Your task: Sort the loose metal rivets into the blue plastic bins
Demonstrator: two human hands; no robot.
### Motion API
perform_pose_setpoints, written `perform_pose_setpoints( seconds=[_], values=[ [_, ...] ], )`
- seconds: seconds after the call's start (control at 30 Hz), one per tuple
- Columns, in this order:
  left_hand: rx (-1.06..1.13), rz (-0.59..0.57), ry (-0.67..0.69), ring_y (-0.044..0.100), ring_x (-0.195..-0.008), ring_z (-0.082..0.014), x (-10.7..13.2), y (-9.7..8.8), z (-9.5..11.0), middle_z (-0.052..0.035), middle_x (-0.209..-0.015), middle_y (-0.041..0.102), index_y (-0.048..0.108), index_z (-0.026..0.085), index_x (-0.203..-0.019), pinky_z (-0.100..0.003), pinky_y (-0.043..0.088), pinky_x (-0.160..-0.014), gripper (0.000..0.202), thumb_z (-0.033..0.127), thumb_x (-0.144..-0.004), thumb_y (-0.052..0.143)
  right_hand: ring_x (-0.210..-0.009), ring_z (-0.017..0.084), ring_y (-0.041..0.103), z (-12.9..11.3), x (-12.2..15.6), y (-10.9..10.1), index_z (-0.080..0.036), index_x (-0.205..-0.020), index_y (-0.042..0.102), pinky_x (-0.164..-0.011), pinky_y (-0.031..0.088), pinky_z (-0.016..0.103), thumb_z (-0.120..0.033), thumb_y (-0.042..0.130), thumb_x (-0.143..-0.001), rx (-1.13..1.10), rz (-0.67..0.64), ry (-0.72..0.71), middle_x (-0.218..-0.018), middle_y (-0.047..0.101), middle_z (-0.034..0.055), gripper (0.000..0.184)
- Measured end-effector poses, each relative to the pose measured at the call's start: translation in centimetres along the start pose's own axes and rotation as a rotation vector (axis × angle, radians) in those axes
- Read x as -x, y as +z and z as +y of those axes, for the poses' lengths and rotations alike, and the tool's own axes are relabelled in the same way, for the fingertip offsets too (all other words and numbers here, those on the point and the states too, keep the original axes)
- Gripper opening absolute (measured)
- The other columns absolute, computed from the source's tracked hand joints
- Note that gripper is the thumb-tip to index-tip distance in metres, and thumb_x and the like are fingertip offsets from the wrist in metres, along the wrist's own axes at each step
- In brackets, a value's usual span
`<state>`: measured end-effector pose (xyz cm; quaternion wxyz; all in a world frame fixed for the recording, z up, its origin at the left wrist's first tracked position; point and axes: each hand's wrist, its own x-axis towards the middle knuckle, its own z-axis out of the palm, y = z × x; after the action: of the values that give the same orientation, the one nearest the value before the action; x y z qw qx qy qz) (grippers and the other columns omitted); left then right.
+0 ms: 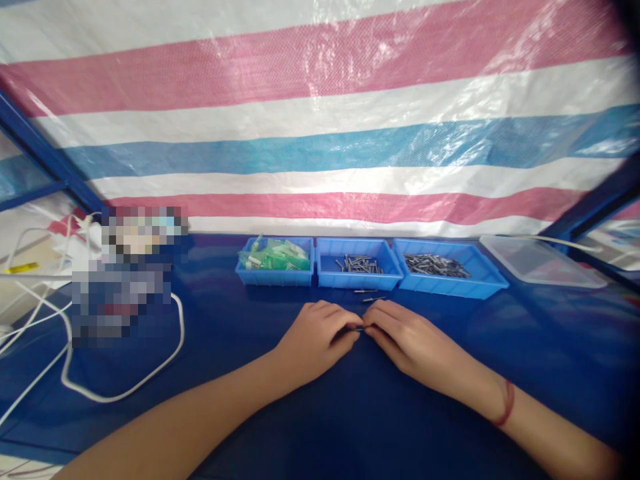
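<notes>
Forearms (pixel 200 407) come in from the bottom corners, R one w/ a reddish band (pixel 509 403) nr the wrist. L hand (pixel 313 340) & R hand (pixel 413 337) meet a bit right of ctr over the blue tbl (pixel 320 433); can't tell if they rest on it. Pin (pixel 359 327) sits btwn their fingertips: L pinches it w/ thumb & index, R grips its other end. It's small, slim, dark w/ a dull metallic look, lying approx. level; most of it's hidden by fingers, so full shape & tip unclear. Two loose pins (pixel 366 291) lie just beyond the hands, thin & silvery-grey w/ darker parts. Behind, 3 blue bins in a row: L bin (pixel 277 278) w/ green bags (pixel 285 253), mid bin (pixel 357 280) w/ scattered metal pcs (pixel 363 265), R bin (pixel 450 288) w/ a denser grey heap (pixel 435 265). Clear lid (pixel 545 263) far R, white cable (pixel 180 327) looped on L.
</notes>
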<state>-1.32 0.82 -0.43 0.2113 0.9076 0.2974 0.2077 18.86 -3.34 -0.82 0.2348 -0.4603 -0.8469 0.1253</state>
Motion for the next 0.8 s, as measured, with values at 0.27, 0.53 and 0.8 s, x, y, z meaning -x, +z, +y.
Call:
perform_pose_setpoints(
  seconds=[0.27, 0.53, 0.8],
  values=[
    [0.206, 0.076, -0.138, 0.063, -0.082, -0.0149, -0.5, -0.2, -0.2, 0.0002, -0.087, 0.069, 0.064, 0.019, -0.092, -0.025, 0.043, -0.076, 0.011, 0.027, -0.086, 0.06, -0.079, 0.016, 0.057, -0.7, -0.3, 0.2, -0.02, -0.088, 0.054, -0.071, 0.046, 0.029, -0.02, 0.042, -0.094, -0.296, 0.119, 0.134, -0.086, 0.059, 0.0038, 0.014],
    [0.292, 0.064, -0.114, 0.06, -0.075, -0.0129, -0.7, -0.4, -0.3, 0.0018, -0.081, 0.065, 0.063, 0.021, -0.087, -0.023, 0.044, -0.071, 0.013, 0.03, -0.089, 0.054, -0.07, 0.013, 0.053, -1.3, -0.4, 0.3, -0.019, -0.085, 0.057, -0.064, 0.042, 0.025, -0.021, 0.048, -0.091, -0.429, 0.149, 0.176, -0.078, 0.058, 0.0005, 0.01],
    [0.368, 0.157, -0.157, 0.057, -0.072, -0.0121, -0.7, -0.4, 0.3, 0.0017, -0.078, 0.063, 0.061, 0.02, -0.084, -0.022, 0.044, -0.068, 0.012, 0.026, -0.089, 0.052, -0.065, 0.01, 0.049, -1.8, -0.6, 0.0, -0.019, -0.088, 0.062, -0.058, 0.039, 0.022, -0.021, 0.055, -0.087, -0.485, 0.15, 0.191, -0.075, 0.058, -0.0014, 0.008]
  ],
)
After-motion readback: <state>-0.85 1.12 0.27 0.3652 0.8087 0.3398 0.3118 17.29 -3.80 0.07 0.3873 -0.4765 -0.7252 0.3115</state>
